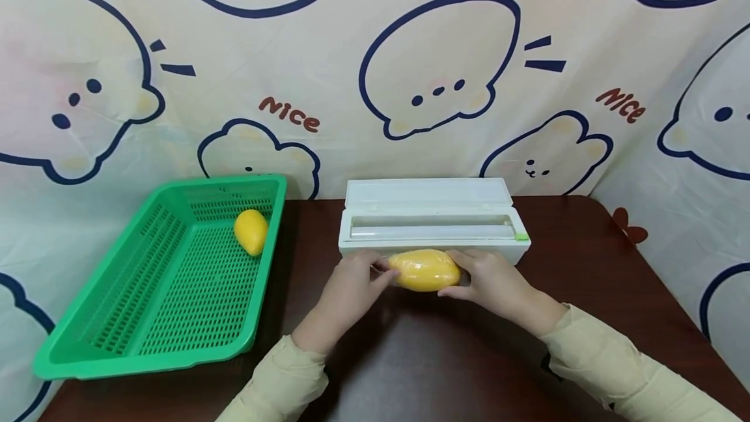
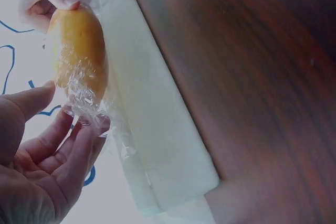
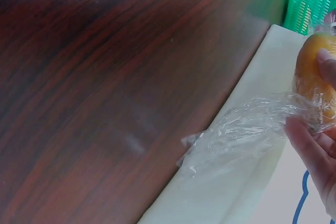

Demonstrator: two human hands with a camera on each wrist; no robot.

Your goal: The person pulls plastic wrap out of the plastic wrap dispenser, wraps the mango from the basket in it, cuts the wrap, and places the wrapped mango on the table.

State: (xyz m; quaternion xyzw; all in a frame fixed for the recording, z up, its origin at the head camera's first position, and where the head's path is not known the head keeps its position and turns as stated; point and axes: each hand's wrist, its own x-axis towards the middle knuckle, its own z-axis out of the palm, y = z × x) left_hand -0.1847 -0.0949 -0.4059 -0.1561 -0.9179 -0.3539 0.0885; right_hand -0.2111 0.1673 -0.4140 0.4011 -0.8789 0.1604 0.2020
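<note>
A yellow mango point(image 1: 424, 270), lying sideways in shiny plastic wrap, is held up between my two hands in front of the cling film box. My left hand point(image 1: 350, 285) grips its left end, thumb on the near side. In the left wrist view, crumpled film point(image 2: 86, 95) bunches at that end between thumb and fingers. At the other end my right hand point(image 1: 491, 282) pinches the fruit between thumb and fingers. A loose tail of clear wrap point(image 3: 247, 129) trails from the mango past the right fingers in the right wrist view.
The white cling film box point(image 1: 433, 249) stands behind the hands, lid point(image 1: 428, 194) up and roll point(image 1: 430, 232) showing. A green basket point(image 1: 258, 305) to the left holds another yellow mango point(image 1: 250, 232). All sit on a dark wooden table point(image 1: 433, 370) against a printed curtain point(image 1: 328, 51).
</note>
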